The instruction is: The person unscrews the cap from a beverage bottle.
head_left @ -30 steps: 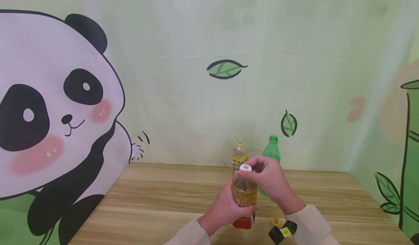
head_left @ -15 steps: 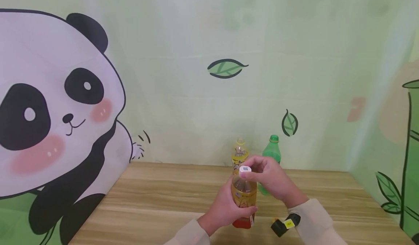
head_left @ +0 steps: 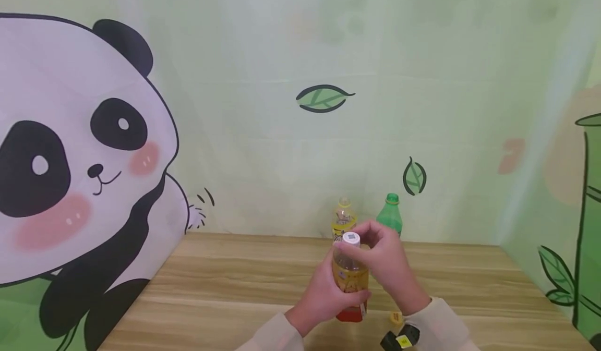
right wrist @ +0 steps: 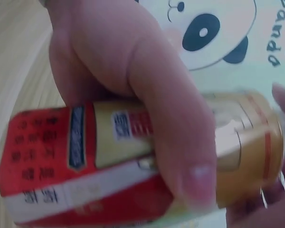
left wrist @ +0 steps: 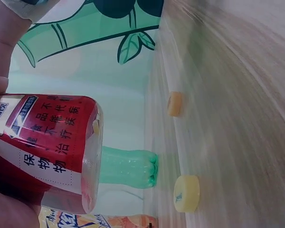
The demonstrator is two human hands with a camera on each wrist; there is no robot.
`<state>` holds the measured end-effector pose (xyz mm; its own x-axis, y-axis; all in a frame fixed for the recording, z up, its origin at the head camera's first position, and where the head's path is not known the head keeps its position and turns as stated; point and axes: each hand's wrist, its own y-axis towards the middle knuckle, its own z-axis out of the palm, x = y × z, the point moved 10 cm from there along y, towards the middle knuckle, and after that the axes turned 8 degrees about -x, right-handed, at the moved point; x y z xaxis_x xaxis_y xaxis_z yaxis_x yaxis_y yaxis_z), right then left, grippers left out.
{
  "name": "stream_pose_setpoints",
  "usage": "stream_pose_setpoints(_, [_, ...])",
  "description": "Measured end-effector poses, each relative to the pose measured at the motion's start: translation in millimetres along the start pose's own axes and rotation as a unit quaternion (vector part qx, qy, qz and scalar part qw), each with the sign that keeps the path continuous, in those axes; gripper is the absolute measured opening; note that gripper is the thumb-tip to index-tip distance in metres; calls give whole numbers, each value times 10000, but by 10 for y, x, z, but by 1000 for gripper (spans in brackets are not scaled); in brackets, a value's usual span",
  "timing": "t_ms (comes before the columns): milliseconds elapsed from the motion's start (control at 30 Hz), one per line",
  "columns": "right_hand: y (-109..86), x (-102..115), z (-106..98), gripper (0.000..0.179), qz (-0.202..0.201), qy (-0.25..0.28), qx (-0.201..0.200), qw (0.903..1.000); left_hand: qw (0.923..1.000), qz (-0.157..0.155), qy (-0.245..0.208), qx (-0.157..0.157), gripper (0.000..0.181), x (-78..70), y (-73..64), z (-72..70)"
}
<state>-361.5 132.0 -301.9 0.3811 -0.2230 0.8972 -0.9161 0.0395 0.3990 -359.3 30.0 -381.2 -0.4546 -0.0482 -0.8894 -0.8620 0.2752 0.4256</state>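
Note:
In the head view my left hand (head_left: 319, 293) wraps around a drink bottle (head_left: 351, 283) with a gold and red label and holds it upright. The thumb and fingers of my right hand (head_left: 387, 257) pinch its white cap (head_left: 351, 239) at the bottle's mouth. From the left wrist, the bottle's base (left wrist: 88, 156) shows raised off the table. The right wrist view has the left thumb (right wrist: 180, 142) lying across the label, while part of the right hand (right wrist: 275, 204) appears at the bottle's neck end.
Behind the hands stand an uncapped clear bottle (head_left: 344, 218) with a yellow label and an uncapped green bottle (head_left: 391, 219). A yellow cap (head_left: 396, 317) and an orange cap (left wrist: 175, 104) lie on the wooden table (head_left: 235, 273). A panda-print backdrop (head_left: 263, 168) rises behind it.
My right hand and wrist tilted one way around the white cap, then swung back. The bottle has risen slightly, and the yellow cap shows again beside the wrist camera.

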Motion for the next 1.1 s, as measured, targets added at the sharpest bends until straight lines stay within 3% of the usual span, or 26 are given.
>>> stream_pose_setpoints(167, [-85, 68, -64, 44, 100, -261, -817, 9963, 9999, 65, 90, 8, 78, -13, -9, -4])
stream_pose_setpoints(300, [-129, 112, -75, 49, 111, -319, -1127, 9930, 9999, 62, 136, -22, 76, -1, -11, -21])
stream_pose_setpoints(700, [-156, 89, -57, 45, 212, -195, -1371, 9901, 9998, 56, 147, -135, 79, 19, -20, -54])
stream_pose_setpoints(1100, [-109, 22, -49, 42, 277, 86, -1106, 9934, 10000, -45, 63, 30, 80, 47, -16, -43])
